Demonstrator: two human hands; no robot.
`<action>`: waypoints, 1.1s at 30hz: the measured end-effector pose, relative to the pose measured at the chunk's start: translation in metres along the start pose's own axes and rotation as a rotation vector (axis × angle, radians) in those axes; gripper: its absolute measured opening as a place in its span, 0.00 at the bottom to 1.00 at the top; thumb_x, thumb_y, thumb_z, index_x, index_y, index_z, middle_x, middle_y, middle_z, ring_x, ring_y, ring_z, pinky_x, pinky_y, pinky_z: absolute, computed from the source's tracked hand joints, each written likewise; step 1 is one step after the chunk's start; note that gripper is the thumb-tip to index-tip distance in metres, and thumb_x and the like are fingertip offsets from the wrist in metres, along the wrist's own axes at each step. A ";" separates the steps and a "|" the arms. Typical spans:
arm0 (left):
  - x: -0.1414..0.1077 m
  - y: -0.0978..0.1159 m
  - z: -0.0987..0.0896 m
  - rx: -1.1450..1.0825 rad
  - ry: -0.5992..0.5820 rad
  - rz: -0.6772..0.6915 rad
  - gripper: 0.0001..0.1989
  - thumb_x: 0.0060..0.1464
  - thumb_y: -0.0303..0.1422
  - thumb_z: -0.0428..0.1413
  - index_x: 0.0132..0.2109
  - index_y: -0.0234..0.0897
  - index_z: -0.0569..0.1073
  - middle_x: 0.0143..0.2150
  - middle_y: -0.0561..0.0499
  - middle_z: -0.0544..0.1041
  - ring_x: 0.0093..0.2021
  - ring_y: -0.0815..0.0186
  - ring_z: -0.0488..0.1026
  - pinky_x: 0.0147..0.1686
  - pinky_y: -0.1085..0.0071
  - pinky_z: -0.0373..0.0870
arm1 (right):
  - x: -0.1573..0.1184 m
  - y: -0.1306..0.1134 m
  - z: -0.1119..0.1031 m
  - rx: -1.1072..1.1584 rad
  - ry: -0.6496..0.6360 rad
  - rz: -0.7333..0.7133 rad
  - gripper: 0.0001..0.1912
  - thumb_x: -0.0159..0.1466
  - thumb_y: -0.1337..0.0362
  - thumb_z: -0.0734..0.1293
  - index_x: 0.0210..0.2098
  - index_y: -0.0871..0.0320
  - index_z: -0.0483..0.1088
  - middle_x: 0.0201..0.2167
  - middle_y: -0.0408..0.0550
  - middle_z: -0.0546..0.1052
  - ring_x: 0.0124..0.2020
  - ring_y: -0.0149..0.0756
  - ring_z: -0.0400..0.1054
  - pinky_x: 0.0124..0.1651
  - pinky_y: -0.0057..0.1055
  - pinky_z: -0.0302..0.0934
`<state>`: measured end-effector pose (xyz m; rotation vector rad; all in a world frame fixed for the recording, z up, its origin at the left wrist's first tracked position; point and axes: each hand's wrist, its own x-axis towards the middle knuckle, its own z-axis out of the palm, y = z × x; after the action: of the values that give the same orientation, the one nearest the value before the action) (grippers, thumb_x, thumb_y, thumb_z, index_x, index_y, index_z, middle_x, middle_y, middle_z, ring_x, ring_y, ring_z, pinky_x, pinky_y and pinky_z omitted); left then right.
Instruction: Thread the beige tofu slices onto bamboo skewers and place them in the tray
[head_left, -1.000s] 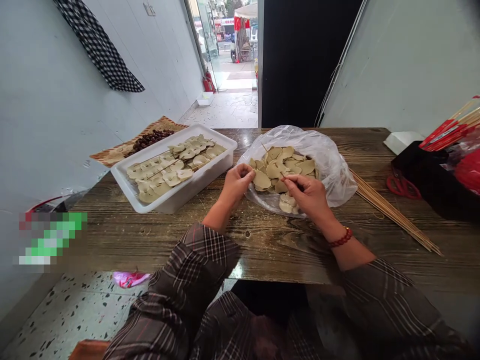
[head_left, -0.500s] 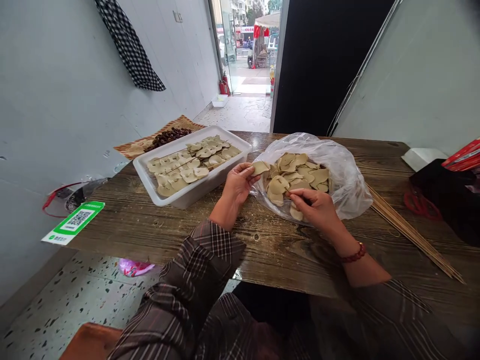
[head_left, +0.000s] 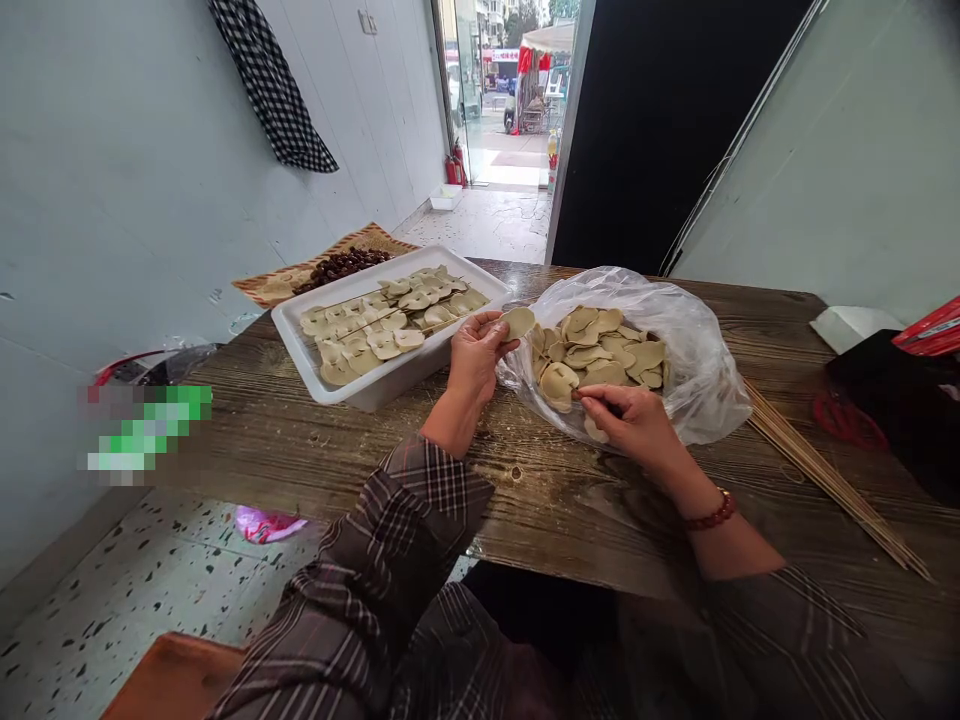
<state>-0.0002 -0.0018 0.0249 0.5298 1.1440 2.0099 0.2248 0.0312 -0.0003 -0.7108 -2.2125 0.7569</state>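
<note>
Between the thumb and fingers of my left hand (head_left: pixel 474 352) is a thin beige round slice (head_left: pixel 519 321), held beside the bag's left edge. My right hand (head_left: pixel 634 418) pinches the end of a bamboo skewer (head_left: pixel 575 393), mostly hidden by the fingers and slices. A beige slice (head_left: pixel 556 384) is threaded on it. Behind and under both hands, an open clear plastic bag (head_left: pixel 694 370) holds a heap of loose similar slices (head_left: pixel 589 350). To the left, a white tray (head_left: pixel 341 392) carries rows of slices threaded on skewers (head_left: pixel 364 340).
A bundle of bamboo skewers (head_left: pixel 832 475) lies right of the bag on the wooden table (head_left: pixel 375 450). Dark red pieces (head_left: pixel 346 267) sit on patterned paper (head_left: pixel 262 290) behind the tray. A black container (head_left: pixel 892 390) and a white box (head_left: pixel 851 325) stand far right.
My left hand has tilted its slice more upright and stays near the bag. The right hand and skewer have barely shifted. The whole view has moved slightly.
</note>
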 end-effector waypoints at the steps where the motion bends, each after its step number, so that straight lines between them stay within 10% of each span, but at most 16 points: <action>1: 0.000 0.000 0.000 0.001 -0.004 0.000 0.12 0.44 0.24 0.62 0.37 0.34 0.70 0.31 0.54 0.76 0.29 0.72 0.73 0.31 0.74 0.75 | 0.000 0.000 0.000 0.000 0.003 0.000 0.11 0.64 0.63 0.65 0.38 0.57 0.80 0.36 0.49 0.84 0.36 0.41 0.78 0.38 0.33 0.68; 33: -0.007 -0.009 0.003 0.092 -0.155 -0.025 0.15 0.41 0.31 0.67 0.34 0.34 0.69 0.31 0.55 0.75 0.30 0.69 0.78 0.38 0.67 0.76 | 0.000 0.004 0.005 -0.078 0.083 -0.023 0.11 0.64 0.63 0.65 0.37 0.56 0.80 0.36 0.50 0.84 0.35 0.41 0.78 0.38 0.34 0.70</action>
<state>0.0096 -0.0032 0.0188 0.7025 1.1456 1.8670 0.2221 0.0324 -0.0054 -0.7401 -2.1814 0.6212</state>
